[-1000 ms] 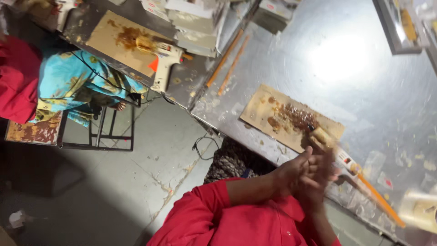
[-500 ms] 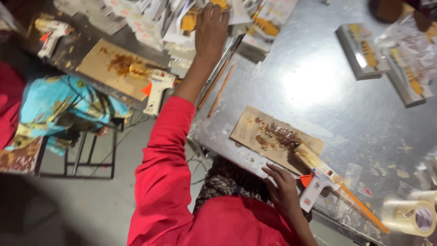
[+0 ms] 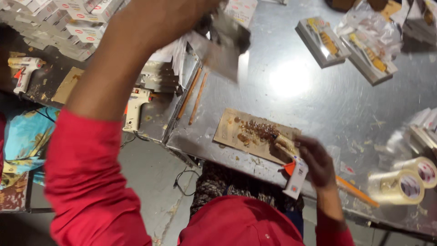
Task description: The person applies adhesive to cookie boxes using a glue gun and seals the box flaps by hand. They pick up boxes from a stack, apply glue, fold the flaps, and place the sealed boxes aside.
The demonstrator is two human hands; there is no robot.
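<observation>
Two tape rolls (image 3: 405, 184) are being carried at the desk (image 3: 318, 105) edge, and packets (image 3: 346, 43) are lying farther back.

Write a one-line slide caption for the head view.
Right hand grips a glue gun at a glue-stained cardboard pad while the left hand lifts a blurred packet above the steel table.

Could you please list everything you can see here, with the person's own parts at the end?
metal table: one, grey, across the right
cardboard pad: one, brown, glue-stained, near table edge
glue gun: one, white, in the right hand
second glue gun: one, white, on the dark bench
third glue gun: one, white, far left
glue sticks: two, brown, beside the pad
tape rolls: two, clear, lower right
flat packets: several, upper right
small boxes: many, white, top left
left hand: holds a blurred grey piece
right hand: grips the glue gun
</observation>
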